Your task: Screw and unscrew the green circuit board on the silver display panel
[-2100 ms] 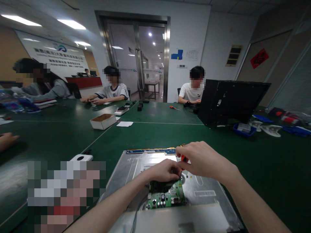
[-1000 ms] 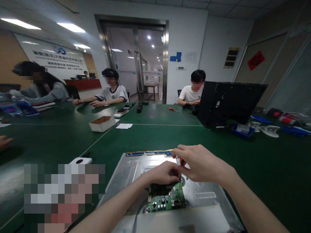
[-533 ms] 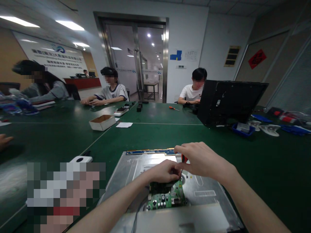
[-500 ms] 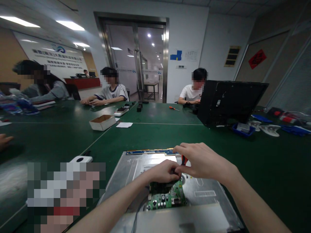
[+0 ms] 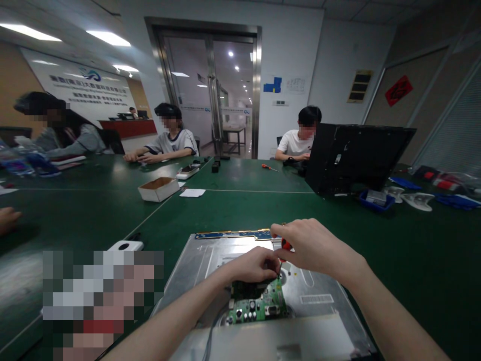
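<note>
A silver metal panel (image 5: 319, 298) lies on the green table in front of me, with a green circuit board (image 5: 259, 307) on it and a blue board strip (image 5: 233, 234) along its far edge. My right hand (image 5: 308, 245) is closed on a red and black screwdriver (image 5: 286, 244), whose shaft points down at the circuit board's upper right corner. Beside the shaft, my left hand (image 5: 259, 264) has its fingers pressed together over the board; whatever they pinch is hidden. A grey cable (image 5: 210, 331) runs down at the board's left.
On the green table (image 5: 233, 210) are a cardboard box (image 5: 158, 189), an orange screwdriver (image 5: 268, 167), a large black monitor casing (image 5: 361, 158) and a blue tray (image 5: 376, 200). Several people sit around; one person's hand (image 5: 9, 219) rests at the left edge.
My right hand has shifted slightly, and more of the screwdriver's shaft shows below its fingers. My left hand stays almost in place over the board.
</note>
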`<move>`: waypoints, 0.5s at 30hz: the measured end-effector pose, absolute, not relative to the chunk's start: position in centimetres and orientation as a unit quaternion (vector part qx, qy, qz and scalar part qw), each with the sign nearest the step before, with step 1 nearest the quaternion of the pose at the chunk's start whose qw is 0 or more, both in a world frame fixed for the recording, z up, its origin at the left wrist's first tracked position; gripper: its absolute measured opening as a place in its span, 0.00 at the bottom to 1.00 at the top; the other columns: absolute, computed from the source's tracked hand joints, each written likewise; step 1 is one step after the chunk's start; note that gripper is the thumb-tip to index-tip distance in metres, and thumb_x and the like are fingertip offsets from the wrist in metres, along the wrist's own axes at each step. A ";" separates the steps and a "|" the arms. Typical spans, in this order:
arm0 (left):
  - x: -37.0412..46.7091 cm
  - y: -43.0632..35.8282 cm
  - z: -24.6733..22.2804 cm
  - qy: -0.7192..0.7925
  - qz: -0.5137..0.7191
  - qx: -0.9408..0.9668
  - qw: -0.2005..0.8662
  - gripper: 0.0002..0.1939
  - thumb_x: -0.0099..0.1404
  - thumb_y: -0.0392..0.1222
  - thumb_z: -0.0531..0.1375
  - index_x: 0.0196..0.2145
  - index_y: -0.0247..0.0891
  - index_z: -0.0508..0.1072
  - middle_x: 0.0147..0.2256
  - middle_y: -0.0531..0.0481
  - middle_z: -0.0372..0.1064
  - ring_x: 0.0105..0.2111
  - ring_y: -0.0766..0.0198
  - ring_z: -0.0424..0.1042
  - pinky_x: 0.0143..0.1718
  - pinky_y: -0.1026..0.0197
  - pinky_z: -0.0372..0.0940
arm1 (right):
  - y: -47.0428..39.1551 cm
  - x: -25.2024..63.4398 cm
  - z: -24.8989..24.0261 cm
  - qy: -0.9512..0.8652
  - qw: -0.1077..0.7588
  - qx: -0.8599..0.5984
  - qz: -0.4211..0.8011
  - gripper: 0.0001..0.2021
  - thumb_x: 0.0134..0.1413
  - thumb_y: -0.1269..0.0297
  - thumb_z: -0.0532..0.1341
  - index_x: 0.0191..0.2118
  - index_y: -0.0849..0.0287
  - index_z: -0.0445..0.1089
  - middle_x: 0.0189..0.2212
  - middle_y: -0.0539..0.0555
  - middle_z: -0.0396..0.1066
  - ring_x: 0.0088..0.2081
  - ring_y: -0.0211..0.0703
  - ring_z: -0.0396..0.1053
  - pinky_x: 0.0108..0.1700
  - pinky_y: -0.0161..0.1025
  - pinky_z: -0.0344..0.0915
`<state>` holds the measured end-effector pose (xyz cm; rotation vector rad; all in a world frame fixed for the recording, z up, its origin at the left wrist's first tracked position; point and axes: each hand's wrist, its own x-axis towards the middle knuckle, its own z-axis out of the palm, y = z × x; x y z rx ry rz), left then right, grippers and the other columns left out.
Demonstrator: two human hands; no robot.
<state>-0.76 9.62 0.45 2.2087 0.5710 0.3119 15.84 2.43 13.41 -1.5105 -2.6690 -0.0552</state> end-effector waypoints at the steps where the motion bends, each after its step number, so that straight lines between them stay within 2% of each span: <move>1: -0.8 9.6 0.5 0.227 0.124 0.876 0.407 0.08 0.53 0.27 0.60 0.31 0.36 0.75 0.27 0.55 0.71 0.29 0.65 0.69 0.32 0.66 0.63 | 2.3 16.0 13.5 -0.876 0.045 -0.479 -0.006 0.08 0.58 0.62 0.58 0.43 0.53 0.67 0.34 0.51 0.75 0.34 0.46 0.72 0.28 0.37 0.53; 4: -0.8 9.6 0.3 0.231 0.122 0.876 0.404 0.07 0.53 0.28 0.60 0.30 0.36 0.75 0.27 0.55 0.70 0.28 0.65 0.68 0.32 0.66 0.62 | 2.0 16.5 13.6 -0.890 0.059 -0.452 0.026 0.12 0.54 0.67 0.59 0.45 0.53 0.66 0.40 0.51 0.72 0.37 0.44 0.71 0.31 0.37 0.55; 8: -0.8 9.5 0.3 0.238 0.125 0.875 0.403 0.08 0.54 0.28 0.60 0.32 0.36 0.75 0.27 0.55 0.71 0.28 0.65 0.68 0.31 0.66 0.62 | 2.0 16.4 13.6 -0.881 0.049 -0.470 0.024 0.13 0.53 0.72 0.58 0.44 0.54 0.65 0.38 0.50 0.73 0.35 0.43 0.71 0.30 0.36 0.54; 12: -0.8 9.4 0.5 0.232 0.126 0.876 0.403 0.08 0.55 0.27 0.60 0.32 0.36 0.75 0.29 0.54 0.73 0.31 0.63 0.70 0.35 0.65 0.63 | 2.4 15.9 13.5 -0.866 0.030 -0.499 -0.019 0.07 0.57 0.63 0.60 0.42 0.54 0.66 0.31 0.51 0.74 0.31 0.46 0.72 0.26 0.37 0.50; 15: -0.8 9.5 0.6 0.229 0.125 0.877 0.403 0.09 0.56 0.27 0.60 0.33 0.36 0.75 0.29 0.54 0.73 0.30 0.63 0.70 0.35 0.65 0.63 | 2.5 16.2 13.6 -0.859 0.018 -0.509 -0.039 0.08 0.57 0.60 0.60 0.41 0.55 0.67 0.30 0.53 0.74 0.31 0.47 0.72 0.26 0.36 0.50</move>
